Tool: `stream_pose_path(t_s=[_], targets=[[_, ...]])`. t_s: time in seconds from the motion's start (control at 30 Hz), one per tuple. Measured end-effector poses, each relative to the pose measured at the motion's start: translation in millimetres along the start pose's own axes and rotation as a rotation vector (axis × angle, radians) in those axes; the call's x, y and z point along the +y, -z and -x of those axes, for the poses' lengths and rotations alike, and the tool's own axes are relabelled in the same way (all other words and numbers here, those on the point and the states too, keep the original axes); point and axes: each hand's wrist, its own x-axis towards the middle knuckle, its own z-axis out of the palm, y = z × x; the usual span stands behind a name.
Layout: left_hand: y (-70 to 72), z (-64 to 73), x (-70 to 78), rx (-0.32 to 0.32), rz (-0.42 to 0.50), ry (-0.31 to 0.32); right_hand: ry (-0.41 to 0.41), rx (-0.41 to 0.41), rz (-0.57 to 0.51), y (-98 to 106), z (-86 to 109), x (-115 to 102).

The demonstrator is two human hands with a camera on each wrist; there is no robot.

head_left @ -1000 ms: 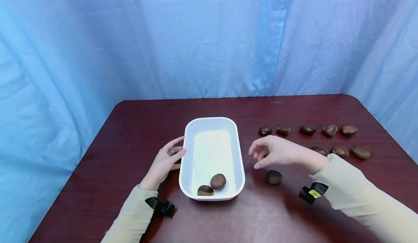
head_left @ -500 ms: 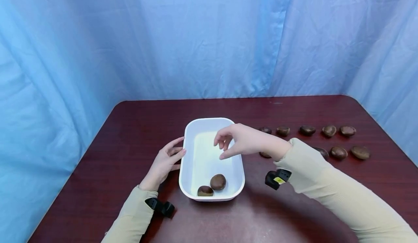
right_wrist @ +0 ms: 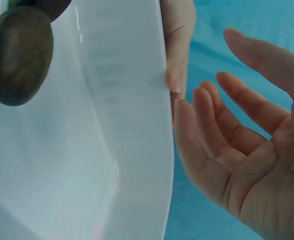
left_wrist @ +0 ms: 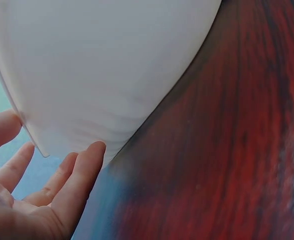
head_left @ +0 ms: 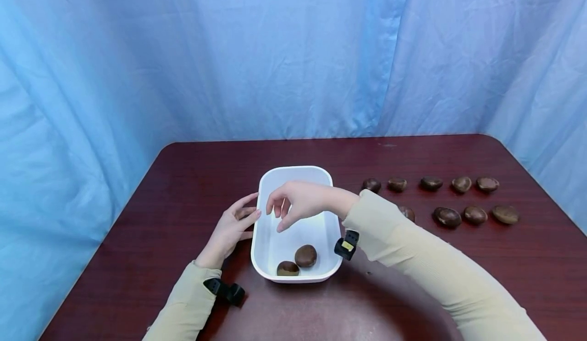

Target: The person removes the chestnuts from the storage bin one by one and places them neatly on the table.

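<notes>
A white rectangular tub point(head_left: 298, 279) with rounded corners stands on the table, with two smooth brown pebbles point(head_left: 305, 255) at its near end. My left hand point(head_left: 231, 229) touches the tub's left side; in the left wrist view its spread fingers point(left_wrist: 81, 182) lie against the outer wall. Above the tub's middle is my right hand point(head_left: 302, 203), fingers loosely bent and holding nothing. The right wrist view shows that bare palm point(right_wrist: 267, 175) beside the tub's rim, and the pebbles inside point(right_wrist: 21, 55).
Right of the tub, several more brown pebbles lie in two rough rows, such as a back-row one point(head_left: 431, 183) and a front-row one point(head_left: 475, 214). My right sleeve point(head_left: 426, 254) covers part of the dark red table point(head_left: 192, 178). Blue curtains point(head_left: 284, 55) hang behind.
My right hand has moved left from the table beside the tub to over its middle. The left hand, the tub and the two pebbles inside look unmoved.
</notes>
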Motion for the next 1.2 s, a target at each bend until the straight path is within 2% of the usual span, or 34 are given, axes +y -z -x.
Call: stream_pose_path(t_s=[0.2, 0.33, 0.43, 0.57, 0.67, 0.83, 0.9, 1.2], targets=[[0.7, 0.4, -0.7, -0.004, 0.006, -0.015, -0.113, -0.182, 0.064, -11, -12.9, 5], [0.9, 0.8, 0.1, -0.009, 0.017, -0.016, -0.184, -0.286, 0.163, -17, -18.0, 2], [1.3, 1.3, 1.0, -0.015, 0.021, -0.020, -0.247, -0.356, 0.214, -20, -21.4, 1], [1.8, 1.4, 1.6, -0.014, 0.021, -0.018, -0.331, -0.429, 0.229, -24, -24.9, 0], [1.3, 1.4, 1.9, -0.013, 0.025, -0.015, -0.373, -0.454, 0.264, -27, -26.3, -1], [-0.8, 2.0, 2.0, -0.018, 0.032, -0.022, -0.402, -0.451, 0.384, -34, -27.7, -1], [-1.4, 2.0, 2.2, -0.022, 0.033, -0.021, -0.408, -0.453, 0.400, -36, -28.3, -1], [-1.0, 1.5, 2.4, -0.015, 0.043, -0.024, -0.439, -0.440, 0.263, -32, -30.3, 6]])
